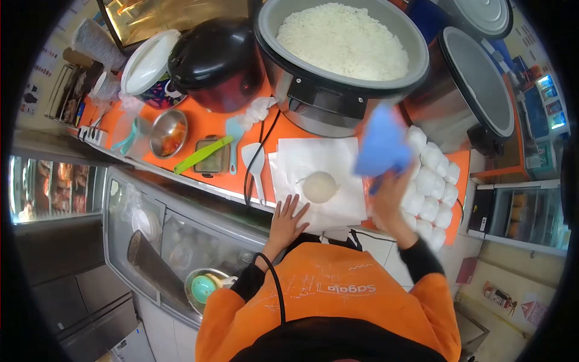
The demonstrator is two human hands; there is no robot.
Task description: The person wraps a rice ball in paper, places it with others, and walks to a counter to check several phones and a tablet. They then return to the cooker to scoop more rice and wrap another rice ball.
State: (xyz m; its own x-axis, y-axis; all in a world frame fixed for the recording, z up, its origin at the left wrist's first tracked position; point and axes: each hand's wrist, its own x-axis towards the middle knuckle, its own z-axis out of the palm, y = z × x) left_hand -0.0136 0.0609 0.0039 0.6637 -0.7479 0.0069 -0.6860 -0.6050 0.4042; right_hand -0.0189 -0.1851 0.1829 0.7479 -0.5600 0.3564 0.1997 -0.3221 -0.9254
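My left hand [287, 222] lies with fingers spread on the near left edge of a stack of white wrapping paper [289, 154]. A round, pale, off-white patch or mound [319, 187] is on the paper just beyond my fingertips; I cannot make out exactly what it is. My right hand [389, 202] is closed around the handle of a blue scoop [381, 145], raised at the paper's right side and smeared by motion. Farther back, a large cooker [325, 99] stands uncovered, heaped with white rice [344, 39].
Several white wrapped bundles [429, 187] are piled at the right. A second large cooker [446, 102] stands behind them. To the left are a white paddle [256, 172], green tongs [202, 155], a metal bowl [169, 134] and a dark-lidded pot [214, 60]. A black cable [256, 154] crosses the orange counter.
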